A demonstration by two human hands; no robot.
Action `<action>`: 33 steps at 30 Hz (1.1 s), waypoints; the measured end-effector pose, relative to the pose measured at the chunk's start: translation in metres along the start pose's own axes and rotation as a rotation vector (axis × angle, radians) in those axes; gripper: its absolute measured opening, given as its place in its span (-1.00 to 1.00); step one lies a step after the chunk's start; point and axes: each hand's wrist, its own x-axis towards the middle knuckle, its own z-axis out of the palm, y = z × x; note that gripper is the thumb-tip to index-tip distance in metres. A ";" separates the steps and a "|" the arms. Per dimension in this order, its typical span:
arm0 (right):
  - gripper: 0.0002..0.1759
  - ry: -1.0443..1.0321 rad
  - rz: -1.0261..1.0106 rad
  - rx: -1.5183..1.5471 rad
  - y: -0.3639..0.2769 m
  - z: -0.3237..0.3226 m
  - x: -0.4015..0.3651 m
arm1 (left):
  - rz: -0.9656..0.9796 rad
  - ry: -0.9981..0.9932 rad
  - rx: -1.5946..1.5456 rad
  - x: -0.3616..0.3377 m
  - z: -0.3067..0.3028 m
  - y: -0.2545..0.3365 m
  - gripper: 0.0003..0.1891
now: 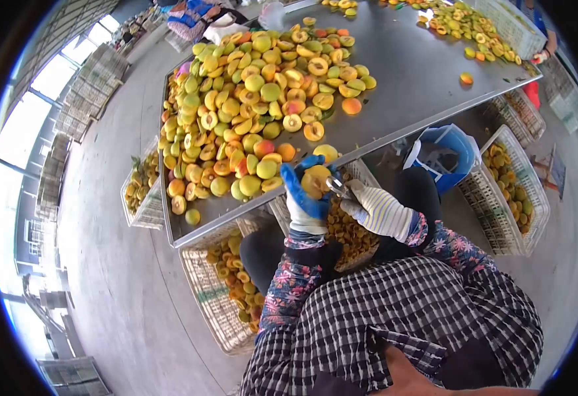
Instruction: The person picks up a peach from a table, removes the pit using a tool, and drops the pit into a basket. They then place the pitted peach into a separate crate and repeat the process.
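Note:
My left hand (304, 198), in a white glove with blue-coated fingers, is closed around a yellow peach half (315, 181). In my right hand (381, 210), gloved in striped white cloth, is a small shiny metal pitting spoon (337, 187), its tip at the edge of the peach half. Both hands are just off the near edge of the metal table (394, 72). Beyond them a large heap of yellow and orange peaches (249, 99) lies on it, many cut into halves. Below my hands, between my knees, a crate holds orange-brown fruit pieces (351, 231).
Plastic crates of fruit stand at my left (216, 303) and right (500, 191), with a blue bucket (454, 155) near my right knee. Another crate (145, 191) sits left of the table. Other people are at the table's far side; stacked crates (84, 92) line the left wall.

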 end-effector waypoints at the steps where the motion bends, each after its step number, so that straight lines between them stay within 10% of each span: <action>1: -0.78 0.007 -0.036 -0.096 0.000 0.001 0.003 | 0.005 0.045 0.063 0.000 0.001 -0.002 -0.30; 4: -0.72 -0.045 -0.045 -0.595 -0.024 -0.007 0.013 | 0.029 0.112 0.161 -0.005 0.010 -0.005 -0.28; 14: -0.66 -0.244 0.005 -0.759 -0.022 -0.001 0.010 | 0.034 0.165 0.352 -0.011 -0.005 -0.009 -0.25; 17: -0.68 -0.362 0.132 -0.708 -0.014 0.000 0.008 | -0.029 0.156 0.431 -0.007 -0.016 -0.009 -0.22; 21: -0.67 -0.169 0.364 0.417 0.044 0.024 -0.004 | -0.059 0.010 0.381 -0.009 -0.009 0.002 -0.25; 26: -0.65 -0.132 0.326 0.311 0.029 0.027 0.007 | 0.171 0.093 0.272 -0.015 0.002 -0.018 -0.33; 33: -0.61 -0.284 0.144 0.002 0.004 0.004 0.001 | -0.105 0.029 0.431 -0.006 -0.022 -0.006 -0.35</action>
